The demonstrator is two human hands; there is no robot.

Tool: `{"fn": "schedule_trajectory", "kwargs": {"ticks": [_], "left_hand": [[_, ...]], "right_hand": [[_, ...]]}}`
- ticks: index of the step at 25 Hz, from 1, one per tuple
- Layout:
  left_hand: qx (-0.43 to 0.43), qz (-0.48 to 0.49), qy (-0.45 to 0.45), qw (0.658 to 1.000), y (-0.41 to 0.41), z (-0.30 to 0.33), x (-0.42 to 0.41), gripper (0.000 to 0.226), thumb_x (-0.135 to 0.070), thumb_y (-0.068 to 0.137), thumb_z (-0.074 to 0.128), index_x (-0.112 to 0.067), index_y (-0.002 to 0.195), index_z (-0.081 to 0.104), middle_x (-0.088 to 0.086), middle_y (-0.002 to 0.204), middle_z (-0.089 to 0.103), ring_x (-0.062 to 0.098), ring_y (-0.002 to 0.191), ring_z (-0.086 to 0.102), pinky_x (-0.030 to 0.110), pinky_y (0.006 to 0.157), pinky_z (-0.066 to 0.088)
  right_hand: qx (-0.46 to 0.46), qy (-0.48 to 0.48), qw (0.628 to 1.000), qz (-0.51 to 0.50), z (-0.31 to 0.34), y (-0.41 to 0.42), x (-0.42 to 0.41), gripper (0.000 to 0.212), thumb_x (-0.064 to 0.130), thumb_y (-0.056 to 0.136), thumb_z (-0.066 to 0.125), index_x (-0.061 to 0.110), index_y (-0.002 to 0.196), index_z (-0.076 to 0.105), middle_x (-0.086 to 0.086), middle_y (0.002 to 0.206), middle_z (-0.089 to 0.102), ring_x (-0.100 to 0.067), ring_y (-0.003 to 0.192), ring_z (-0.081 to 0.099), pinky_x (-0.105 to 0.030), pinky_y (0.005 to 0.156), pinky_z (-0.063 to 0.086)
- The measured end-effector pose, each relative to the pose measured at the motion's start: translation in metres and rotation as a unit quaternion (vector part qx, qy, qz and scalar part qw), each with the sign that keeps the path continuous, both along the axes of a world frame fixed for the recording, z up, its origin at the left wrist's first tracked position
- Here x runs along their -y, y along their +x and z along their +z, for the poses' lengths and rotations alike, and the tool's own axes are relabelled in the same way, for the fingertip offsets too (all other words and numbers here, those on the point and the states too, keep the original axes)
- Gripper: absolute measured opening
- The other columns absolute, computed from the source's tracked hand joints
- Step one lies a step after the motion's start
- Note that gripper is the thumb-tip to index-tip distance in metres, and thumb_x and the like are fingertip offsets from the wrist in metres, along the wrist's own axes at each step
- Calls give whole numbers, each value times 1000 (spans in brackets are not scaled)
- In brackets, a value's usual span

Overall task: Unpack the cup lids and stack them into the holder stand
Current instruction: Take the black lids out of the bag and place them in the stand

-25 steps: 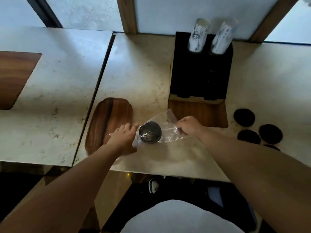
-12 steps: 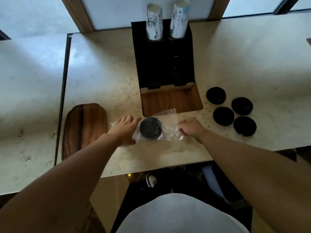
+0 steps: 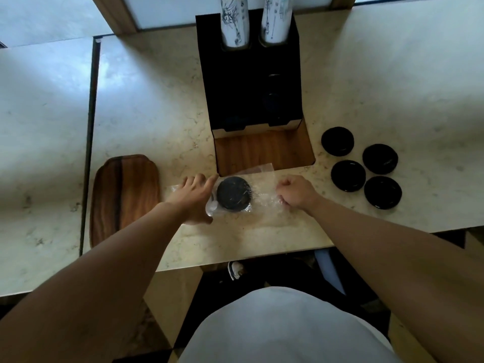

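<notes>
**Bag pinned and pinched, lids not yet out**

Head view — the only one I have: my left hand [image 3: 195,197] lies with fingers straight and spread on the left end of the clear plastic bag [image 3: 262,197], pressing it flat to the counter [image 3: 157,100]; I judge that is to anchor the bag while the other end is worked. My right hand [image 3: 294,192] is curled into a loose fist at the bag's right end, and seems to pinch the plastic there (the fingertips themselves are hidden, so I read the pinch from the bunched film). Between the two hands sits the black stack of lids [image 3: 233,193], inside the bag, resting on the counter just in front of the holder stand [image 3: 248,82].

Four loose black lids [image 3: 348,175] lie in a cluster to the right, well apart from the bag — within easy reach for stacking, I'd guess. Two tall sleeves of cups [image 3: 233,19] stand in the stand's rear slots. A wooden tray [image 3: 125,195] sits just left of my left hand
</notes>
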State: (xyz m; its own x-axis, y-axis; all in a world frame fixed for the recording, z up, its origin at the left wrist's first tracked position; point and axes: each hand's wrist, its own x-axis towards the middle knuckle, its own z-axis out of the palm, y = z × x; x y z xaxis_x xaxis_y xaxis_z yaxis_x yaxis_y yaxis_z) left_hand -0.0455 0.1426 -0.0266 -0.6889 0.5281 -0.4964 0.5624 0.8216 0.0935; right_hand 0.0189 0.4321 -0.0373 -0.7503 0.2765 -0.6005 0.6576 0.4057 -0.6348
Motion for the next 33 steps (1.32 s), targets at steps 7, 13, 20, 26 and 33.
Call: {"fn": "schedule_trajectory", "kwargs": {"ticks": [7, 13, 20, 26, 33], "left_hand": [[-14, 10, 51, 999, -3, 13, -41, 138, -82, 58, 72, -19, 159, 3, 20, 158, 31, 41, 145, 31, 55, 123, 16], [0, 2, 26, 1000, 6, 6, -75, 125, -67, 69, 76, -12, 160, 10, 19, 153, 36, 38, 142, 36, 53, 119, 30], [17, 9, 30, 999, 11, 1, -78, 110, -56, 78, 75, -10, 159, 15, 19, 147, 41, 38, 137, 40, 51, 115, 36], [17, 17, 39, 999, 13, 0, -75, 111, -54, 79, 77, -12, 159, 13, 18, 150, 40, 38, 140, 38, 51, 116, 34], [17, 24, 53, 998, 13, 0, -73, 110, -56, 79, 76, -13, 159, 15, 17, 149, 40, 38, 139, 39, 50, 116, 35]], "right_hand": [[-130, 160, 977, 48, 15, -7, 4, 19, 38, 86, 64, 21, 92, 56, 7, 80, 59, -15, 74, 59, -33, 61, 47], [-141, 212, 960, 116, 6, 3, 19, 39, 53, 81, 71, 24, 91, 48, 12, 78, 49, -6, 63, 49, -25, 51, 32], [-115, 219, 959, 139, -6, 4, 21, 18, 40, 84, 63, 24, 87, 55, 6, 91, 59, -16, 78, 57, -30, 63, 43], [-124, 181, 971, 97, -4, 2, 6, 12, 29, 82, 62, 24, 72, 57, 6, 78, 60, -15, 71, 57, -30, 60, 44], [-74, 159, 984, 44, -5, 6, -41, 16, 28, 86, 65, 28, 71, 59, 13, 73, 61, -4, 69, 58, -17, 53, 37]]}}
